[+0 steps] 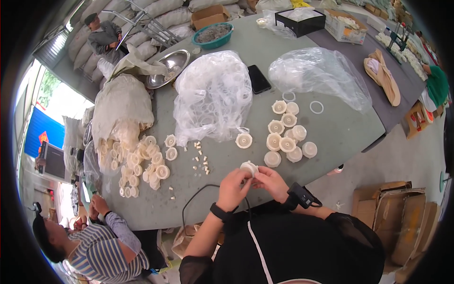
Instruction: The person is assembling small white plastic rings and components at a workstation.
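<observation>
Close to the table's near edge, my left hand (pixel 232 188) and my right hand (pixel 271 182) both grip one cream plastic cap (pixel 249 167) between their fingers. Beyond them a single cap (pixel 243 140) lies on the table. To its right sits a cluster of several similar caps (pixel 287 144), with two translucent rings (pixel 317 107) beyond. A clear bag full of translucent rings (pixel 213 94) rests past my left hand. Small cream plugs (pixel 205 163) are scattered left of my hands. Farther left, a heap of loose caps (pixel 153 161) spills from a woven sack (pixel 124 106).
A black phone (pixel 259 79), a clear plastic bag (pixel 319 73), a steel bowl (pixel 168 68) and a teal basin (pixel 213 36) stand farther back. A person in a striped shirt (pixel 101 241) is at the left. Cardboard boxes (pixel 397 222) are on the floor at right.
</observation>
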Demonstrator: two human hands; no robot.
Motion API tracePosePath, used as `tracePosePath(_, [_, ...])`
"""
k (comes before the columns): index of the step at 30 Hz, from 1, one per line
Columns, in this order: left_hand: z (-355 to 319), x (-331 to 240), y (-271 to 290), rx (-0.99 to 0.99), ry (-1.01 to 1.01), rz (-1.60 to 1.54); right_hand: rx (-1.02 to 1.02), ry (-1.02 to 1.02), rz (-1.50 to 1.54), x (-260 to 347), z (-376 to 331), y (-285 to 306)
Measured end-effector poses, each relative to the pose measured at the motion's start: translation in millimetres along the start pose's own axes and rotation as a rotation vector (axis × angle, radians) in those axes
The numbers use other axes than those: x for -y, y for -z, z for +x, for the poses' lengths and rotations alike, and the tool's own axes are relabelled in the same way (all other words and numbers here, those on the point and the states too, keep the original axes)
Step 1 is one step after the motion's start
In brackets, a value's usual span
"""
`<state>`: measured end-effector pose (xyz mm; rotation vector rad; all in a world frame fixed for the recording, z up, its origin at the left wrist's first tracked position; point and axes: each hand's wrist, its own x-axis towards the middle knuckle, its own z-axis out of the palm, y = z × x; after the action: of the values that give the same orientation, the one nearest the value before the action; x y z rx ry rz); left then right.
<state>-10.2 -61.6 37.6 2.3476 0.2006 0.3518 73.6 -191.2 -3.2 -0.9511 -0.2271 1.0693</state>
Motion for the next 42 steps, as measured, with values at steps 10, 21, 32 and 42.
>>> tracePosePath(10, [-12.2, -3.5, -12.8, -0.254, 0.034, -0.213, -0.059, 0.082, 0.028, 3.7, -5.3, -4.3])
tracePosePath(21, [-22.7, 15.5, -15.5, -0.352, 0.43, -1.034, 0.042, 0.029, 0.036, 4.1, -5.5, -15.7])
tracePosePath(32, [-26.9, 17.8, -20.6, -0.309, 0.418, -1.291, 0.124, 0.046, 0.176, 5.1, -5.9, -10.2])
tracePosePath(42, [-32.0, 15.9, -14.4, -0.353, 0.325, -1.342, 0.025, 0.146, 0.018, -4.1, -3.3, -22.2])
